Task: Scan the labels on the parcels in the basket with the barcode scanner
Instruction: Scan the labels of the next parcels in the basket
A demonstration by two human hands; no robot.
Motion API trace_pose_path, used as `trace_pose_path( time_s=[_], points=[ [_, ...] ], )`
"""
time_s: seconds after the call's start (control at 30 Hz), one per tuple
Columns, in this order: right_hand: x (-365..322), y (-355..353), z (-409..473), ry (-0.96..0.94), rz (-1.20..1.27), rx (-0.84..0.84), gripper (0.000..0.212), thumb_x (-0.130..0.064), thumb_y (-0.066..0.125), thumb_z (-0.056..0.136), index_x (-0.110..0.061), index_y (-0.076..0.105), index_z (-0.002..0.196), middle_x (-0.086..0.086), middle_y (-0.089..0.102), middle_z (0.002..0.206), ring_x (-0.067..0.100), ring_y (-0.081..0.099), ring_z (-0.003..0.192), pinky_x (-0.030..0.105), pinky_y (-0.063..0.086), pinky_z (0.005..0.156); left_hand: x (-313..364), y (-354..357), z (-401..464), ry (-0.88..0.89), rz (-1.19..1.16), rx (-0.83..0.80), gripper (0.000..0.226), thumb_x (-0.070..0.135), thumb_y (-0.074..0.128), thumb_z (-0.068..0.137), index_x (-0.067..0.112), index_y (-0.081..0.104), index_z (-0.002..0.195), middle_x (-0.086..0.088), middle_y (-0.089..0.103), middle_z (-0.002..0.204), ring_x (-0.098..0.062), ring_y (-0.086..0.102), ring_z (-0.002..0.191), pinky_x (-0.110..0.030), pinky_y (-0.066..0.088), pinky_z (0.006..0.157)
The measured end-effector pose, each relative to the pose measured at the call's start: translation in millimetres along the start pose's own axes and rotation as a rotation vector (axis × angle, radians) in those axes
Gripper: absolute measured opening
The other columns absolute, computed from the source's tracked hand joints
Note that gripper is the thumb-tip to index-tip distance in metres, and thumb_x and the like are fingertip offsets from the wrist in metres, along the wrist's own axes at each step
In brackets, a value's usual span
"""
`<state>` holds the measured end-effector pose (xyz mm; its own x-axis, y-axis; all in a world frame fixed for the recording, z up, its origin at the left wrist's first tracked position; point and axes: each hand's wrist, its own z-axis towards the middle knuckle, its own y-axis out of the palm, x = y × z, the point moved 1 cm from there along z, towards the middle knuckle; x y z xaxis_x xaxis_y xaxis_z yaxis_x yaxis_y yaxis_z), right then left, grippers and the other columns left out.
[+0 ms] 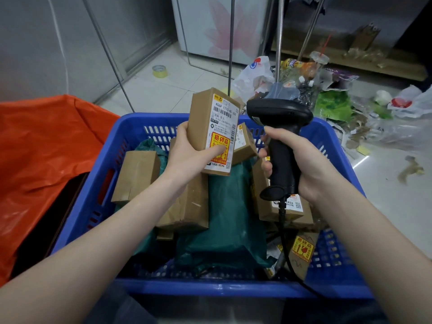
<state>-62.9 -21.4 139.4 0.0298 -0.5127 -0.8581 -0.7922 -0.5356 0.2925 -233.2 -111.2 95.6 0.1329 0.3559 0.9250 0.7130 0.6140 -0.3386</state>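
A blue plastic basket point(77, 211) in front of me holds several brown cardboard parcels and green mailer bags point(231, 220). My left hand point(187, 153) holds one brown parcel point(201, 118) upright above the basket, its white shipping label with barcode and a red-yellow fragile sticker facing me, my thumb on the sticker. My right hand point(304, 164) grips the handle of a black barcode scanner point(280, 127), its head just right of the held parcel. The scanner's cable hangs down into the basket.
An orange plastic bag point(46, 146) lies left of the basket. On the floor behind and to the right lie plastic bags, bottles and litter point(327, 90). A roll of yellow tape point(160, 71) sits on the tiles at the back left. Metal rack legs stand behind.
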Motion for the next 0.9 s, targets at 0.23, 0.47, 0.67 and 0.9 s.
trace_pose_path(
  time_s=[0.23, 0.47, 0.67, 0.9],
  points=[
    [2.4, -0.5, 1.2, 0.011, -0.014, 0.007, 0.020, -0.025, 0.068, 0.085, -0.011, 0.053, 0.082, 0.004, 0.056, 0.055, 0.014, 0.049, 0.039, 0.020, 0.044, 0.040, -0.2, 0.2, 0.8, 0.007, 0.011, 0.010, 0.083, 0.037, 0.080, 0.068, 0.030, 0.029, 0.134, 0.002, 0.054, 0.126, -0.018, 0.059, 0.110, -0.038, 0.054, 0.089],
    [2.4, -2.0, 1.2, -0.005, -0.021, -0.008, 0.018, -0.022, 0.065, 0.086, -0.012, 0.051, 0.080, 0.003, 0.054, 0.054, 0.013, 0.048, 0.039, 0.020, 0.043, 0.041, -3.6, 0.3, 2.9, 0.007, 0.022, 0.010, 0.084, 0.039, 0.080, 0.067, 0.030, 0.029, 0.134, 0.001, 0.054, 0.126, -0.019, 0.058, 0.111, -0.040, 0.054, 0.090],
    [2.6, -2.6, 1.4, 0.008, -0.025, -0.016, 0.017, -0.021, 0.064, 0.087, -0.012, 0.051, 0.081, 0.003, 0.053, 0.054, 0.014, 0.047, 0.041, 0.021, 0.043, 0.041, -5.2, 0.6, 3.8, 0.007, 0.022, 0.009, 0.084, 0.039, 0.080, 0.067, 0.031, 0.029, 0.134, 0.001, 0.053, 0.127, -0.018, 0.057, 0.112, -0.039, 0.052, 0.091],
    [2.0, -1.8, 0.3, 0.017, -0.038, -0.044, 0.016, -0.020, 0.064, 0.086, -0.012, 0.051, 0.080, 0.004, 0.053, 0.055, 0.015, 0.047, 0.041, 0.021, 0.042, 0.041, -5.2, 1.0, 4.2, 0.002, 0.021, 0.008, 0.083, 0.037, 0.080, 0.068, 0.030, 0.029, 0.134, 0.001, 0.054, 0.126, -0.019, 0.058, 0.111, -0.041, 0.053, 0.091]
  ],
)
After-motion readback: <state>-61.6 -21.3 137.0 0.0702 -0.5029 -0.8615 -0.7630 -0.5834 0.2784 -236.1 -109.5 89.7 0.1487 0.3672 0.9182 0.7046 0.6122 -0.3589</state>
